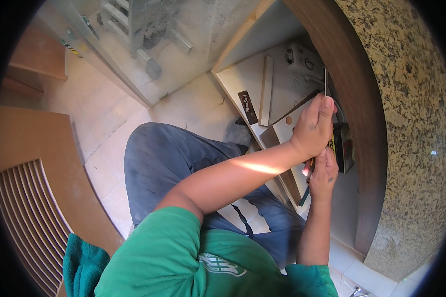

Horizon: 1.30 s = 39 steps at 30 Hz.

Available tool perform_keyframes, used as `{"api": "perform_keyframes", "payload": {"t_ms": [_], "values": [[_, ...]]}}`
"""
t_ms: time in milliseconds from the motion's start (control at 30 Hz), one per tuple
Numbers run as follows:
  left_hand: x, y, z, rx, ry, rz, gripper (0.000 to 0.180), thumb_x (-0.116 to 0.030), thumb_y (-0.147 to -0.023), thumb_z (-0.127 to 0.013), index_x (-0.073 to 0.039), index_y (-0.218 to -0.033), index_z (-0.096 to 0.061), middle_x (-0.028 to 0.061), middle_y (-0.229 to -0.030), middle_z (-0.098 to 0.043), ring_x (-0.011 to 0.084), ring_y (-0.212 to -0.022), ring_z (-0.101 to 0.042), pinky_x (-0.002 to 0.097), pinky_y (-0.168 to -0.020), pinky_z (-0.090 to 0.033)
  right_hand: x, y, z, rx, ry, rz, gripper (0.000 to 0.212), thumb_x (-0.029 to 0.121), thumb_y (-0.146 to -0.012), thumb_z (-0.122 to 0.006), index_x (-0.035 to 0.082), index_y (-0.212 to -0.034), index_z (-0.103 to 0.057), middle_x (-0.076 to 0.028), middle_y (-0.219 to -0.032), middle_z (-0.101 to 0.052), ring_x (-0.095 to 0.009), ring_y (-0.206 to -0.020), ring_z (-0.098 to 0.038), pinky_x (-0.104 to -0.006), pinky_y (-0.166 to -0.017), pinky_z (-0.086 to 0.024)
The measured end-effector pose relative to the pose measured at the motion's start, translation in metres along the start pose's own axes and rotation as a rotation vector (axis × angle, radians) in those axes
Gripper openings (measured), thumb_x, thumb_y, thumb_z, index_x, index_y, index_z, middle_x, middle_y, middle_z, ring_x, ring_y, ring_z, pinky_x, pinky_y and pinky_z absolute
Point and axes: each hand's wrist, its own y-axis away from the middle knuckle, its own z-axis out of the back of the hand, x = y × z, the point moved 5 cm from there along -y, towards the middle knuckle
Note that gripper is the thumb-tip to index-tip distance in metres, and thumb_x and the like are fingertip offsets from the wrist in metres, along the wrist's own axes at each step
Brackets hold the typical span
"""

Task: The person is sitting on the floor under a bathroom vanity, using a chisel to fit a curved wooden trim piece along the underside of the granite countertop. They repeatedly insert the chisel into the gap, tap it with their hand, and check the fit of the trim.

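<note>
Both my hands are inside the cabinet below the counter, one just above the other. My left hand [313, 126] is closed, thumb up, beside a thin metallic strip [325, 81] that sticks out past its fingers. Its grip is partly hidden, so I cannot make out what it holds. Just below, my right hand [324, 172] is closed round a yellow-and-black tool [332, 143], mostly covered by the fingers. A dark green, slim stick-like thing [305, 196] pokes out beside the right hand, near the edge of a pale board [284, 129].
The granite counter [406, 123] and its brown wooden edge [369, 123] curve along the right. A wooden strip [265, 91], a black flat package [248, 107], a whitish device [302, 59] and a dark box [346, 148] lie in the cabinet. A louvred door [49, 123] stands left.
</note>
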Motion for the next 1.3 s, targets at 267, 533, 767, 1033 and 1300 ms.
{"api": "perform_keyframes", "payload": {"t_ms": [267,533,767,1033,1300], "values": [[0.006,-0.007,0.001,-0.067,-0.058,-0.105,0.061,-0.055,-0.109,-0.029,-0.001,-0.092,-0.053,0.0032,-0.053,-0.048,0.0117,-0.048,-0.049,0.0287,-0.049,-0.039,-0.004,-0.002,-0.004,-0.006,-0.039,-0.02,0.041,0.038,-0.111,-0.045,0.003,-0.094,-0.059,-0.002,-0.074,-0.057,-0.007,-0.057,-0.05,-0.0234,-0.051,-0.039],[0.004,0.0,0.001,-0.089,-0.095,-0.172,0.06,-0.054,-0.11,-0.029,-0.002,-0.091,-0.052,0.0026,-0.052,-0.046,0.0118,-0.046,-0.048,0.0295,-0.047,-0.038,-0.005,0.008,-0.004,-0.029,-0.022,-0.099,0.041,0.038,-0.111,-0.044,0.003,-0.094,-0.058,-0.002,-0.073,-0.055,-0.008,-0.055,-0.049,-0.0241,-0.05,-0.039],[0.01,-0.009,0.0,-0.092,-0.03,-0.108,0.06,-0.054,-0.11,-0.029,-0.002,-0.09,-0.051,0.0019,-0.053,-0.046,0.0111,-0.046,-0.048,0.0287,-0.046,-0.038,-0.004,-0.002,-0.005,0.006,-0.055,-0.011,0.041,0.038,-0.111,-0.044,0.003,-0.095,-0.059,-0.001,-0.073,-0.055,-0.007,-0.057,-0.049,-0.023,-0.05,-0.039],[0.009,-0.015,-0.001,-0.116,-0.017,-0.133,0.061,-0.056,-0.109,-0.028,-0.003,-0.09,-0.051,0.0025,-0.053,-0.046,0.0116,-0.045,-0.048,0.0287,-0.046,-0.038,0.001,-0.009,-0.004,0.013,-0.068,-0.024,0.039,0.038,-0.111,-0.045,0.005,-0.095,-0.059,-0.001,-0.072,-0.054,-0.007,-0.057,-0.049,-0.0228,-0.05,-0.038],[0.012,-0.006,-0.009,-0.11,0.004,-0.104,0.062,-0.058,-0.109,-0.029,-0.003,-0.089,-0.05,0.002,-0.054,-0.045,0.0111,-0.045,-0.047,0.0287,-0.045,-0.037,-0.007,0.0,0.006,-0.009,-0.069,-0.079,0.039,0.039,-0.11,-0.046,0.005,-0.094,-0.058,0.0,-0.069,-0.053,-0.007,-0.054,-0.048,-0.0231,-0.047,-0.038]]}}
